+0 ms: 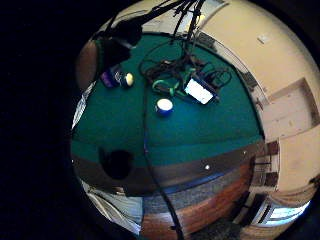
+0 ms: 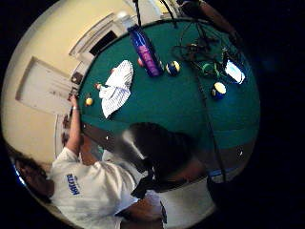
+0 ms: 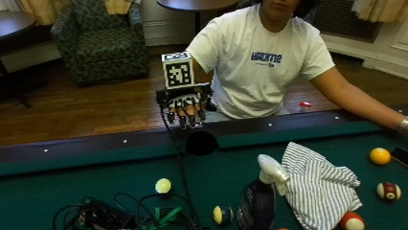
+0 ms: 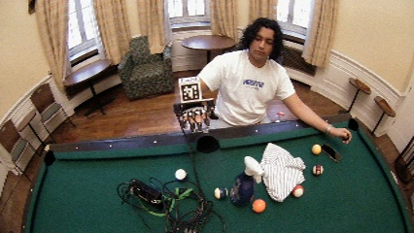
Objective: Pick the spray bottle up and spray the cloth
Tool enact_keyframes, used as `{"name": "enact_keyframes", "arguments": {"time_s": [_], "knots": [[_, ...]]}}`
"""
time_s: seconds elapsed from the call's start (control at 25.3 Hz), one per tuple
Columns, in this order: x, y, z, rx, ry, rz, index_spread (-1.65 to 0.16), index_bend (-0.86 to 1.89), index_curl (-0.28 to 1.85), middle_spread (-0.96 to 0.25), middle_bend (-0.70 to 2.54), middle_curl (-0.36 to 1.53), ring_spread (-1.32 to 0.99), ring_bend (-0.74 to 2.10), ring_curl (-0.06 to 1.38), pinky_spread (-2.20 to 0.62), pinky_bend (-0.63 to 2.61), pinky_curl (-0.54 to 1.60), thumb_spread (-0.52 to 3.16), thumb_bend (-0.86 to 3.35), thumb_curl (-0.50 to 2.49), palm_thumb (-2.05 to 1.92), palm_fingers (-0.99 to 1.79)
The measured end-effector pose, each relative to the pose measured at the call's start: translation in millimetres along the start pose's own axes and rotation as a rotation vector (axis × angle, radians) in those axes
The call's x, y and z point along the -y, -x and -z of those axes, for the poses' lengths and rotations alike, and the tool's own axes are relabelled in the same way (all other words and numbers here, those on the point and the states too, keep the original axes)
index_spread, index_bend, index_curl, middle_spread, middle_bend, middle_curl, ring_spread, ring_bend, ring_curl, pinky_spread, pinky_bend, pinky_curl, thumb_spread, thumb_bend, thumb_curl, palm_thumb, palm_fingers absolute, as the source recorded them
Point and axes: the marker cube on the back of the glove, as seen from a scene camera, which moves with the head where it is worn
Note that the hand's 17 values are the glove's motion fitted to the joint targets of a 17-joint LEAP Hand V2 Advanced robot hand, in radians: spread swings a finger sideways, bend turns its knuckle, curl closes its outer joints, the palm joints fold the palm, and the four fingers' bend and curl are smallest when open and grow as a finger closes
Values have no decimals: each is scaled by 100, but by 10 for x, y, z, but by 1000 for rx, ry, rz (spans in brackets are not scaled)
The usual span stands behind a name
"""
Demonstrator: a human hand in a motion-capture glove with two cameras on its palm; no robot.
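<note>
A dark purple-blue spray bottle [image 3: 256,203] with a white trigger head stands upright on the green felt, also in the wide outside view [image 4: 243,188] and the thumb side view [image 2: 145,50]. Right beside it lies a crumpled white striped cloth [image 3: 319,184] [image 4: 282,170] [image 2: 116,88]. My gloved right hand [image 3: 185,109] [image 4: 195,116] hangs in the air over the near rail, by the side pocket [image 3: 202,143]. Its fingers point down, relaxed, and hold nothing. It is well short of the bottle.
Pool balls lie around the bottle and cloth: a yellow one [image 3: 380,155], a striped one [image 3: 388,190], a white one [image 3: 163,185]. A tangle of cables with a device [image 3: 102,215] covers the felt to the bottle's side. The person's bare hand [image 4: 341,136] rests on the rail.
</note>
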Motion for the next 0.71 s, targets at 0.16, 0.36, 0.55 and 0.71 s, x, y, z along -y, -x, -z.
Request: {"name": "enact_keyframes", "arguments": {"time_s": [0.16,0.36,0.55,0.71], "knots": [[-97,-1,-193,16,18,-5,-41,12,20,-9,21,30,-7,43,28,21,37,31,104,-2,26,27,51],[-186,26,-356,54,61,-26,-41,12,20,-9,20,31,-8,44,29,21,37,32,105,-2,26,27,51],[-229,41,-484,78,77,-41,-42,12,20,-9,20,32,-8,43,29,21,37,33,105,-2,27,27,51],[-158,74,-548,159,64,-64,-41,12,20,-9,19,32,-8,43,29,21,38,33,105,-2,27,27,50]]}}
